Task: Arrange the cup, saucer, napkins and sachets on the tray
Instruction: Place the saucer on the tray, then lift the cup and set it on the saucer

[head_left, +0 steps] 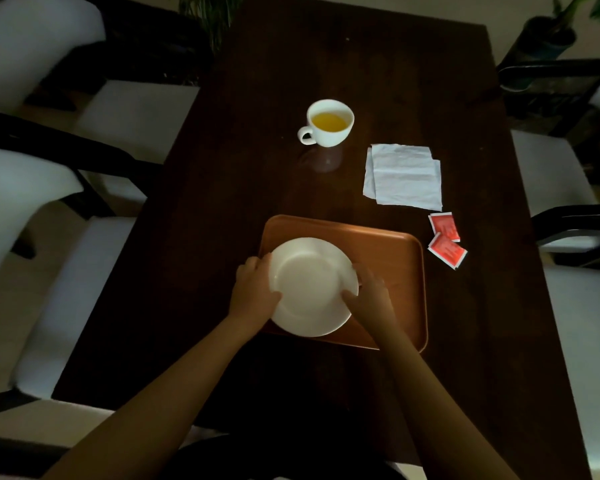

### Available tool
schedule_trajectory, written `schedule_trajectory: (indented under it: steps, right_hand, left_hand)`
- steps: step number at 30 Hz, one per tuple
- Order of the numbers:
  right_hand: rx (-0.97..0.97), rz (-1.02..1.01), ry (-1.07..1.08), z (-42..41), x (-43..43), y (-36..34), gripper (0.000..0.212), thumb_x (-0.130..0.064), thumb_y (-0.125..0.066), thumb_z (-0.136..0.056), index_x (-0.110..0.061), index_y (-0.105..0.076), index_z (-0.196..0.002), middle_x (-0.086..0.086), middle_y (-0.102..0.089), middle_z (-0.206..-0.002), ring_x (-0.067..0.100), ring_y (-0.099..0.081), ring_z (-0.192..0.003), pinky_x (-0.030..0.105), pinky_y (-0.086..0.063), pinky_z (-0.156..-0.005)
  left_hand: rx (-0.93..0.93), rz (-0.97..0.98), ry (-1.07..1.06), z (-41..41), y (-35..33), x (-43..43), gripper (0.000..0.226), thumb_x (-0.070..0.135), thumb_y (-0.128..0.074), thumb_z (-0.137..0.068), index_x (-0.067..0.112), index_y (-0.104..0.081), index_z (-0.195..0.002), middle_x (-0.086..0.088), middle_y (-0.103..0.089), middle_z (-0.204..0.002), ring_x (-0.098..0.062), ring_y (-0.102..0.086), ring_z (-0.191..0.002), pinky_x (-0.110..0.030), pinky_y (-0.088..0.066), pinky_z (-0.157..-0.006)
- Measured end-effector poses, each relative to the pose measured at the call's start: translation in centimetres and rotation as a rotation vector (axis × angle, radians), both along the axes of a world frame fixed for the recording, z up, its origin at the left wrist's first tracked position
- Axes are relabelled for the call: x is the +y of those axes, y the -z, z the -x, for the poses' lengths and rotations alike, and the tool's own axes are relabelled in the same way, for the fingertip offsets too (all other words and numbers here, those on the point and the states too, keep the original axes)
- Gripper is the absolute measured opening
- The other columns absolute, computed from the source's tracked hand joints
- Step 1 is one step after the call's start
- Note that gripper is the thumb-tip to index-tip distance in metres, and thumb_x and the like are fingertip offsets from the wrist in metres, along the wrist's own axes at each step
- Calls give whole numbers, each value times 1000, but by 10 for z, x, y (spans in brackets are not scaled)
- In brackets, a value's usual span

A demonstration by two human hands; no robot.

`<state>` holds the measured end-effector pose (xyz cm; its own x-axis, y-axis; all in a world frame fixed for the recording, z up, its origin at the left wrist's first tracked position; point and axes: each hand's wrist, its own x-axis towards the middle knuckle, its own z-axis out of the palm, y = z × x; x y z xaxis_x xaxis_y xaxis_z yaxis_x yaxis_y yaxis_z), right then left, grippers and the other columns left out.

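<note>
A white saucer (pixel 310 282) lies over the left part of an orange-brown tray (pixel 395 268) near the table's front. My left hand (pixel 255 289) grips its left rim and my right hand (pixel 366 296) grips its right rim. Farther back, a white cup (pixel 329 123) holding yellow liquid stands on the dark table, handle to the left. Two white napkins (pixel 404 176) lie overlapped to the right of the cup. Two red sachets (pixel 445 239) rest just off the tray's right far corner.
The dark wooden table (pixel 257 168) runs away from me. White-cushioned chairs (pixel 101 237) stand along the left side and others (pixel 568 188) along the right. Potted plants (pixel 551 32) stand beyond the far corners.
</note>
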<state>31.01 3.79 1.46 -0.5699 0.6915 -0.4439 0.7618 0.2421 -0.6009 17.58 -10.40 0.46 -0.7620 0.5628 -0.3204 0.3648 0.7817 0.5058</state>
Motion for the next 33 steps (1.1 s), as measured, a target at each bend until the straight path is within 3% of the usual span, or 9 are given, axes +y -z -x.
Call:
schedule_trajectory:
  steps: [4, 10, 18, 28, 33]
  right_hand:
    - [-25, -80, 6, -1, -1, 1, 54, -20, -62, -83, -17, -41, -133, 14, -37, -137, 33, -33, -128, 47, -39, -101]
    - [37, -171, -46, 4, 6, 0, 53, -21, -63, -81, -18, -41, -130, 12, -38, -133, 31, -32, -125, 46, -37, -101]
    - [236, -140, -35, 63, 64, -17, 64, -29, -68, -80, -14, -38, -135, 16, -38, -136, 33, -41, -123, 51, -41, -102]
    - [257, -68, -35, 148, 138, -10, 94, -41, -73, -73, -20, -16, -144, 12, -23, -151, 31, -22, -139, 53, -27, -112]
    - [319, 25, 37, 183, 163, 2, 100, -35, -77, -69, -18, -13, -144, 11, -22, -152, 27, -22, -140, 51, -28, -113]
  left_hand:
    - [90, 83, 33, -6, 1, 1, 70, 27, -66, -75, 17, -31, -135, -10, -42, -132, -28, -41, -118, -41, -43, -94]
    - [284, 182, 116, -7, 4, 9, 78, 42, -67, -72, 17, -28, -135, -10, -38, -132, -28, -35, -116, -38, -35, -96]
    - [201, -19, 99, 62, -10, 66, 91, 51, -63, -73, 18, -16, -143, -11, -29, -147, -33, -27, -132, -48, -29, -104]
    - [84, -266, 68, 184, -16, 160, 103, 38, -76, -67, 17, -12, -145, -9, -21, -154, -28, -14, -141, -47, -22, -111]
    - [-57, -345, 84, 218, -1, 193, 111, 32, -80, -64, 22, -6, -145, -7, -13, -156, -26, -6, -144, -47, -19, -112]
